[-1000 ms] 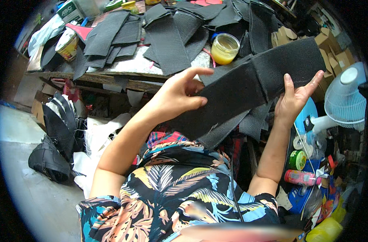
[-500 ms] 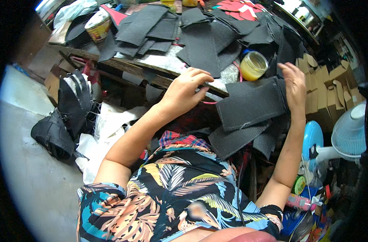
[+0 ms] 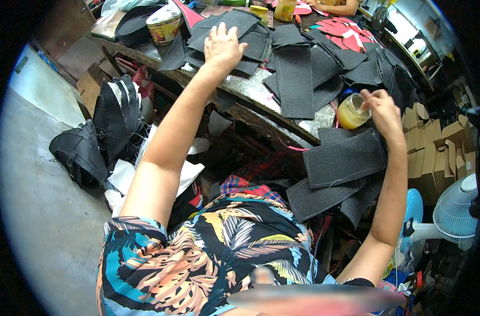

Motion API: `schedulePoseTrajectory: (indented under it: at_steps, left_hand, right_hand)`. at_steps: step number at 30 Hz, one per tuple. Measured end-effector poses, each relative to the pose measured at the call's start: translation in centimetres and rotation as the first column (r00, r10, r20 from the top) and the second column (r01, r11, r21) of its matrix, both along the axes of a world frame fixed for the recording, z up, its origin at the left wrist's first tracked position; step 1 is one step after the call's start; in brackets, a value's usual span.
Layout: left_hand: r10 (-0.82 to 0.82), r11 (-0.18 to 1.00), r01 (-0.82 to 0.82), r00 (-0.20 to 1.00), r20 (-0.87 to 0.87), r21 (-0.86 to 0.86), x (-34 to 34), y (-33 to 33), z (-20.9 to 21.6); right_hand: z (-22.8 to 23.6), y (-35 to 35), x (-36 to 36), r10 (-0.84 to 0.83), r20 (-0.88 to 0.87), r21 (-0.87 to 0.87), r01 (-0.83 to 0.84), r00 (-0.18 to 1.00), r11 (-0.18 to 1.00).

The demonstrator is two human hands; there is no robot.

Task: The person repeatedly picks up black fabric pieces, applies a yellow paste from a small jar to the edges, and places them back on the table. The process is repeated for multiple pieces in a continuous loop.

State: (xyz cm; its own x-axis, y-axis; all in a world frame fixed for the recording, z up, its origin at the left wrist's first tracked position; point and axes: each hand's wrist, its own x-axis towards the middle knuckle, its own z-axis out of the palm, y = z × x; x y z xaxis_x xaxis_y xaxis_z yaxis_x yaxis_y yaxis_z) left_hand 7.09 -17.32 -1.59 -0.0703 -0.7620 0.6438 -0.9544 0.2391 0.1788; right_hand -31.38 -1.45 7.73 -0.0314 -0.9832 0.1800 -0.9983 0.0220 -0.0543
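Observation:
My left hand lies flat, fingers spread, on a stack of black textured fabric pieces at the table's far left. At the right, my right hand is closed over the mouth of a glass jar of yellowish paste, its fingertips and thumb drawn together at the rim. What those fingers hold, if anything, is hidden. Just below the jar, black rectangular pieces with stitched edges lie overlapping near my lap. More black pieces are piled on the table between my hands.
Behind the left stack stands a patterned tub. Red cut pieces lie at the back right, beyond which another person's arm shows. Cardboard boxes and a white-and-blue fan stand at my right, black bundles at my left.
My left hand has reached forward and left, from the table's front edge onto the black stack. My right hand has moved from beside the jar to its mouth, fingers closing. The view has shifted.

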Motion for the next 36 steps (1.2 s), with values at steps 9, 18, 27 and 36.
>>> schedulePoseTrajectory:
  at_steps: [9, 18, 27, 36]
  left_hand:
    - [0.067, 0.984, -0.102, 0.972, -0.225, -0.147, 2.7, -1.9, 2.3]
    - [-0.712, 0.615, 0.743, 0.667, 0.221, -0.263, -1.7, 10.0, 1.8]
    - [-0.834, 0.546, 0.838, 0.543, 0.097, 0.007, -7.0, 14.3, -0.5]
    - [-0.760, 0.650, 0.759, 0.648, 0.046, 0.041, -7.9, 15.1, -2.7]
  right_hand:
    - [0.7, 5.8, 0.5, 0.179, -0.084, -0.072, -0.185, 0.980, 0.980]
    - [4.1, 11.7, 3.8, 0.457, 0.106, -0.580, -0.318, 0.883, 0.750]
    - [-3.7, 7.3, 6.2, 0.407, 0.315, -0.199, -0.359, 0.857, 0.912]
    - [-7.8, 2.9, 5.1, 0.305, 0.482, -0.126, -0.279, 0.821, 0.952]
